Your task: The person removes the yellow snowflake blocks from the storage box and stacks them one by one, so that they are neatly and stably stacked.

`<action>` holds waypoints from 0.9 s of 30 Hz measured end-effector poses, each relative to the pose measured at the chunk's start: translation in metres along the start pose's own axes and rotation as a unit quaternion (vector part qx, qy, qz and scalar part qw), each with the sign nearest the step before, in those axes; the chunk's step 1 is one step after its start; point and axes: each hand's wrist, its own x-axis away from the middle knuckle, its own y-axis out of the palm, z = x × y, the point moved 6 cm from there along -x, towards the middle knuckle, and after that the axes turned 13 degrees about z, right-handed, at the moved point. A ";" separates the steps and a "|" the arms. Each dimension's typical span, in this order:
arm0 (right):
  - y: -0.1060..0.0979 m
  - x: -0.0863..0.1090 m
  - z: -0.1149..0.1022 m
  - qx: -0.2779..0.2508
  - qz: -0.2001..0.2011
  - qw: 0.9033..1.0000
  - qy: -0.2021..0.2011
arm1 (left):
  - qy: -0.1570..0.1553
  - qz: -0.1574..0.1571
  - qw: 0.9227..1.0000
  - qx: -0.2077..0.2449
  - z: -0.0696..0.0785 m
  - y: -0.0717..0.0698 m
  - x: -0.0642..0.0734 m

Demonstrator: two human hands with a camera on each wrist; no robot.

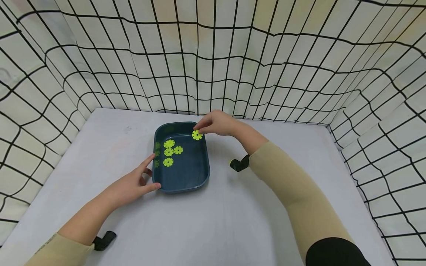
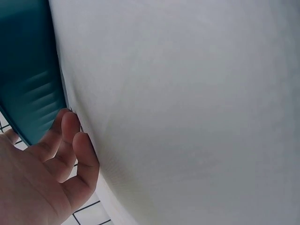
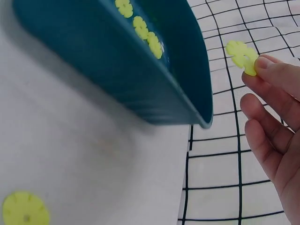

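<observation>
A dark blue-green rectangular tray (image 1: 186, 183) stands on the table. Several yellow-green notched discs (image 1: 168, 162), flower-like in outline, lie inside toward its left side. Between thumb and index finger, my right hand (image 1: 217, 123) pinches another notched disc (image 3: 243, 57) above the tray's far right corner. The other right fingers curl loosely beneath, holding nothing. My left hand (image 1: 134, 184) is spread at the tray's left side, its index fingertip and thumb touching the rim. In the left wrist view, its other fingers bend loosely beside the tray wall (image 2: 33, 70).
One more yellow-green disc (image 3: 26, 209) lies on the white table (image 1: 213, 229), right of the tray; the right wrist camera (image 1: 239, 163) mostly hides it in the head view. Black netting (image 1: 213, 57) over white walls encloses the table's back and sides.
</observation>
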 end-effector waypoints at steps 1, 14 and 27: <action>-0.001 0.003 0.002 0.000 0.000 1.000 0.005 | 0.000 0.000 1.000 0.000 0.000 0.000 0.000; -0.013 0.042 0.040 0.034 -0.008 0.999 0.039 | 0.001 -0.001 1.000 -0.001 0.000 -0.001 0.000; -0.004 0.091 0.091 0.016 -0.022 0.996 0.083 | 0.001 -0.001 1.000 -0.002 0.003 -0.002 0.001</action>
